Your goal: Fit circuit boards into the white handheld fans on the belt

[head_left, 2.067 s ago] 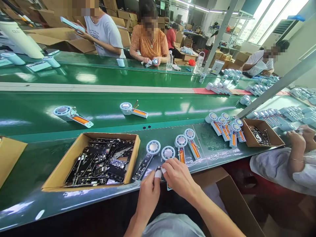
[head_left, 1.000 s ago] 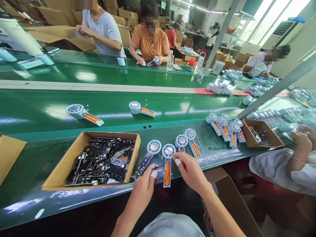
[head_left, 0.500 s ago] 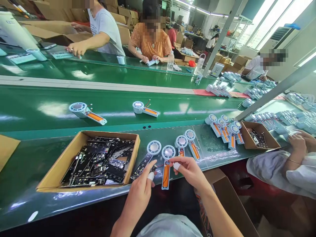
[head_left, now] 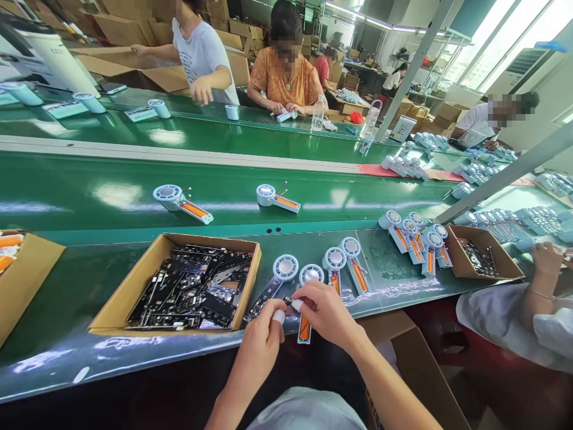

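Note:
My left hand [head_left: 262, 337] is closed, its thumb and finger pinching a small dark circuit board [head_left: 287, 300] whose end shows between my hands. My right hand [head_left: 329, 313] is closed beside it, its white-covered fingertip touching the board's end; whatever it pinches is hidden. Below my right hand lies a light-blue fan body with an orange battery [head_left: 305, 329], its round head [head_left: 311, 274] just behind my fingers. Left of that, another fan head [head_left: 285, 268] has a long black circuit board [head_left: 265, 297] at its handle.
A cardboard box of circuit boards [head_left: 96, 322] stands at left. Two more fan bodies [head_left: 335, 259] [head_left: 351, 247] lie at right, with a cluster [head_left: 409, 227] beyond. Two fans [head_left: 168, 193] [head_left: 265, 192] rest on the green belt [head_left: 224, 209]. Co-workers sit opposite and at right.
My hands have come together at the small board's end, the right moving left and the left closing its fingers. The view has shifted slightly, and an opposite co-worker's hand has drawn back from the belt.

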Demonstrator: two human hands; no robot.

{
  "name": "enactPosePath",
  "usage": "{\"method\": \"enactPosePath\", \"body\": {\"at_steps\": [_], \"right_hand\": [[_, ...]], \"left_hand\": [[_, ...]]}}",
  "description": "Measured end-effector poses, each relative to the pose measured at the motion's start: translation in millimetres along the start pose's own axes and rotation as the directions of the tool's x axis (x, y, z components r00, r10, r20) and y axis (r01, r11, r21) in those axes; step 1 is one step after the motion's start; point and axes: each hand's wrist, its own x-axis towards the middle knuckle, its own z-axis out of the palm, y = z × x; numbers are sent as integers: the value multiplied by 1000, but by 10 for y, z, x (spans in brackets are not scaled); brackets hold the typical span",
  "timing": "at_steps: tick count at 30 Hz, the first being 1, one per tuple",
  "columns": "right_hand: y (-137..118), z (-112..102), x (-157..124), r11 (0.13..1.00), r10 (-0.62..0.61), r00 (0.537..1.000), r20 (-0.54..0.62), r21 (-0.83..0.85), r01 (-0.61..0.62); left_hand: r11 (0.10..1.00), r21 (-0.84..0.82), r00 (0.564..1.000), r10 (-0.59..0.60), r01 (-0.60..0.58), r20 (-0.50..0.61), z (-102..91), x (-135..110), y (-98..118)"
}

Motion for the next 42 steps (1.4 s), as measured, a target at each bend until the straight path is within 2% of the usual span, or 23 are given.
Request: {"method": "enactPosePath", "body": {"at_steps": [2,5,10,15,19,21,24,26,31,34,36,39,42], "right_hand": [[-1,-22,-36,996,-72,997,38,-48,73],[7,-41,-79,992,-110,992,60,-54,113],[10,-8,-124,988,-123,991,58,-91,128],[36,21,-154,987,-134,990,36,-79,137],[60,12,-146,993,-119,993,13,21,118],[64,19,-135,995,-78,996,-30,52,80],[61,45,-115,1000,-17,990,-137,13,19],[51,61,-101,998,-19,986,-163,-65,9],[-17,93,-94,931,-98,989,-113,-361,51],[-76,124,-110,848,-166,983,-73,-519,105],[-102,136,-113,802,-185,981,-52,-585,120],[-94,112,-95,833,-172,984,-35,-538,127],[-37,39,-69,935,-116,992,-44,-341,95]], "left_hand": [[994,-89,997,-65,68,29,20,-2,-24],[975,-181,991,-121,130,59,41,6,-13],[977,-159,986,-123,139,112,10,57,67],[955,-224,975,-165,196,150,11,92,62],[966,-213,985,-123,147,123,29,72,59],[975,-201,994,-86,97,62,41,46,67],[972,-225,996,-74,61,-49,75,1,70],[961,-263,993,-103,86,-52,103,-24,58],[958,-274,994,-97,81,-46,164,-66,18],[983,-177,989,17,-43,-148,199,-99,9],[985,-89,966,121,-144,-230,207,-113,9],[979,-68,953,171,-194,-250,159,-94,5],[979,-134,978,133,-155,-161,55,-28,0]]}}
